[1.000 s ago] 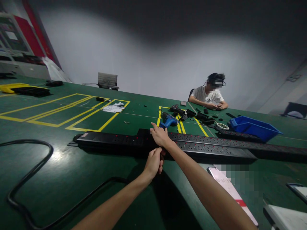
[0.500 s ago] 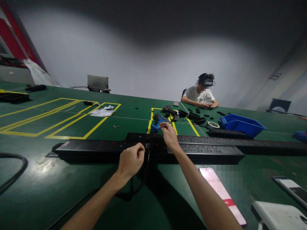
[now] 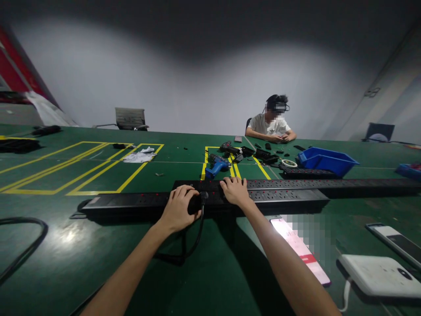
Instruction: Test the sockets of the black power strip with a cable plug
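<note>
A long black power strip [image 3: 128,200] with rows of sockets and small red marks lies across the table in front of me. My left hand [image 3: 180,210] is closed round its middle, fingers over the top and thumb at the near side. Just right of that thumb, a black plug [image 3: 204,196] sits in the strip, its cable [image 3: 199,235] hanging down to the table. My right hand [image 3: 235,191] rests across the strip with its fingers spread, the tips reaching a second long power strip [image 3: 348,186] behind.
Beyond the strips lie a blue cordless drill [image 3: 217,166], a tape roll [image 3: 289,163], black parts [image 3: 267,157] and a blue bin [image 3: 325,161]. A phone [image 3: 301,250] and a white device [image 3: 378,272] lie at right. Across the table sits a person [image 3: 271,125].
My right hand has come down from above the strip onto it, its fingers spreading. My left hand has opened from a loose fist and taken hold of the strip. The view has shifted slightly.
</note>
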A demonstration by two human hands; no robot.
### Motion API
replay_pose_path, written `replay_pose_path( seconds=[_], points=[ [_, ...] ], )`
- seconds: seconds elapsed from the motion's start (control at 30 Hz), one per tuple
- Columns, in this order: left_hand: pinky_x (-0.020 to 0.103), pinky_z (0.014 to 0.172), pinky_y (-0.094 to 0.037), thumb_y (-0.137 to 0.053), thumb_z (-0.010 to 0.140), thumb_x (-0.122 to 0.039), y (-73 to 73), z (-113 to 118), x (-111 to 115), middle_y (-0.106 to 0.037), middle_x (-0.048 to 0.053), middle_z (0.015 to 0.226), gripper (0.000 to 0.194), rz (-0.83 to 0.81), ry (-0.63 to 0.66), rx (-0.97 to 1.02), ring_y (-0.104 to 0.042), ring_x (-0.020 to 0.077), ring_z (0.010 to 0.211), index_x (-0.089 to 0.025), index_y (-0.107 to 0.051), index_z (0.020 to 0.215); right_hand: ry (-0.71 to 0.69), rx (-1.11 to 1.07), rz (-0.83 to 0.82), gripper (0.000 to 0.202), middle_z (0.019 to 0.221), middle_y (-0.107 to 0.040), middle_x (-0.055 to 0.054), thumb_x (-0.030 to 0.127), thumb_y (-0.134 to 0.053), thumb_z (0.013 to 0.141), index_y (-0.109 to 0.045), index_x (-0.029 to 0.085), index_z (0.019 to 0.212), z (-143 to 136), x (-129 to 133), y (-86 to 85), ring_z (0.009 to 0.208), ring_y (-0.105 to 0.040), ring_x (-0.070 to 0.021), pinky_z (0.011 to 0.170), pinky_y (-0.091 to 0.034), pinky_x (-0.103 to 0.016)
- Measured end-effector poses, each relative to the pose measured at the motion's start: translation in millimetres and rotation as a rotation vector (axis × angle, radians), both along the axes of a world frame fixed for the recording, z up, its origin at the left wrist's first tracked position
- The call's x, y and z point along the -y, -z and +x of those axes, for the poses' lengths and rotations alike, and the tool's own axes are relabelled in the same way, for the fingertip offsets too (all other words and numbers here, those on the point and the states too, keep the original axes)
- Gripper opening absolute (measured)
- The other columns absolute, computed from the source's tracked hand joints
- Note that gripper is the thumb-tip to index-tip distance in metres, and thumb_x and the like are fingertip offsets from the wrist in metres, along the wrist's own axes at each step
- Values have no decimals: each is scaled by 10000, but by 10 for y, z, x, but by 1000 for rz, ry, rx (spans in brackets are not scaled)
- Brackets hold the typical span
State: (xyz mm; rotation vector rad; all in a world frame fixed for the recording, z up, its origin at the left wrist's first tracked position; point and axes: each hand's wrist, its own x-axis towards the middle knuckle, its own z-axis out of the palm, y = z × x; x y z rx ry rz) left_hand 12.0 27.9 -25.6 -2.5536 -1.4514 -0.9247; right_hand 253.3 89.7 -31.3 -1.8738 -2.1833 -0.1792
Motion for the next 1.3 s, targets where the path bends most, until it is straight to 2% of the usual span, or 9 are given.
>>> replay_pose_path(
  seconds=[0.13, 0.4, 0.6, 0.73, 0.9, 1.07, 1.3],
  points=[
    [473, 1011, -327, -717, 665, -400, 56, -20, -21, -547, 99, 1233, 580, -27, 21, -87, -446, 312, 1204, -229, -533, 1187, -9, 2, -13, 546, 1301, -522, -161, 514, -153, 990, -508, 235, 1296, 11, -15, -8, 1235, -410, -308, 1034, -134, -609],
    [466, 992, -337, -691, 724, -426, 88, -14, -62, -558, 88, 1240, 531, -32, -7, -98, -463, 301, 1198, -252, -539, 1202, 8, -10, -11, 562, 1293, -531, -162, 522, -146, 989, -519, 228, 1292, -2, 23, -27, 1233, -416, -313, 1046, -110, -606],
    [471, 986, -340, -687, 733, -432, 122, -24, -84, -560, 90, 1239, 521, -17, -11, -116, -468, 301, 1189, -256, -541, 1202, 14, -27, 18, 562, 1260, -549, -152, 519, -138, 989, -542, 231, 1252, 1, 31, -31, 1202, -436, -305, 1044, -136, -598],
    [471, 986, -339, -684, 737, -437, 129, -28, -92, -558, 91, 1245, 523, -22, -11, -119, -462, 303, 1197, -256, -540, 1207, 4, 1, -19, 548, 1294, -527, -143, 501, -126, 991, -519, 256, 1284, 2, 60, -66, 1215, -426, -305, 1041, -137, -607],
    [472, 993, -333, -697, 725, -435, 113, -29, -92, -561, 89, 1247, 543, -42, -11, -100, -463, 302, 1200, -259, -545, 1215, -7, 32, -39, 532, 1308, -515, -143, 475, -123, 996, -488, 269, 1322, 5, 91, -102, 1215, -425, -308, 1035, -139, -618],
    [469, 982, -342, -716, 708, -425, 62, -27, -86, -567, 88, 1243, 554, -58, -8, -82, -471, 301, 1192, -268, -552, 1213, -42, 36, 7, 496, 1275, -533, -142, 442, -148, 1002, -491, 275, 1319, 12, 99, -92, 1180, -450, -310, 1020, -160, -628],
    [457, 961, -353, -742, 668, -487, -9, -25, -132, -579, 78, 1206, 560, -79, 0, -87, -485, 293, 1156, -268, -593, 1161, -29, 30, -18, 472, 1301, -526, -129, 439, -178, 1004, -481, 287, 1332, 18, 87, -86, 1210, -434, -292, 1046, -140, -603]
  ],
)
